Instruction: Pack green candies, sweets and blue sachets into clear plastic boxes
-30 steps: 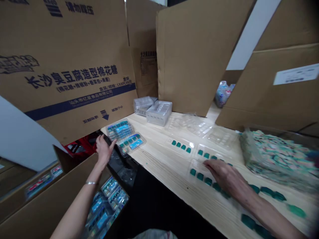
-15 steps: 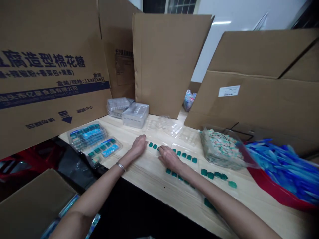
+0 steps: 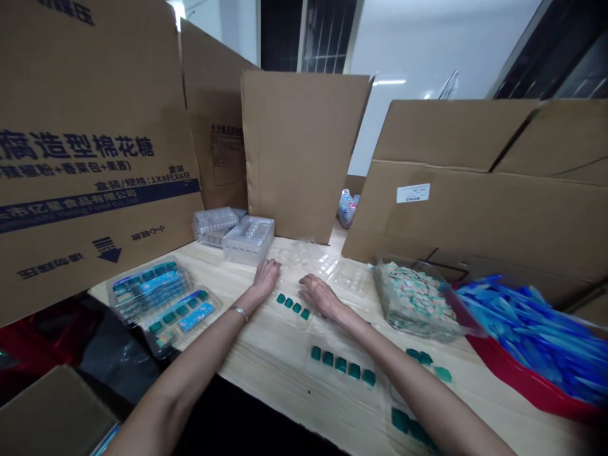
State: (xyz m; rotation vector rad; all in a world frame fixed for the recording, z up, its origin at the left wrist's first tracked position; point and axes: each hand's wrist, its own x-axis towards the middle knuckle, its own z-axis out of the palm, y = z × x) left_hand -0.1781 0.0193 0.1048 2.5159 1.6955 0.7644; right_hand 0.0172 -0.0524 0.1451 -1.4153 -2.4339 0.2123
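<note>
**Right hand lifts clear of the row of teal square pieces**

Four pieces sit in that row on a pale wood-grain table, at six o'clock from the hands and just below them; they may rest on a thin clear tray, though that is hard to make out. The row's long axis runs from about ten o'clock to four o'clock, with no piece pointing a clear way. The right hand is wide open, palm down, just beside the row's far end and holding nothing. The left hand, also wide open and empty, rests near the row's other end.

A longer row of five teal pieces lies at five o'clock, with more loose teal pieces beyond it. Two clear trays with teal pieces and blue cards are filled at nine o'clock. Empty clear plastic trays wait at twelve. A clear bag of wrapped packets sits at three o'clock, beside a red tub of blue sachets.
</note>
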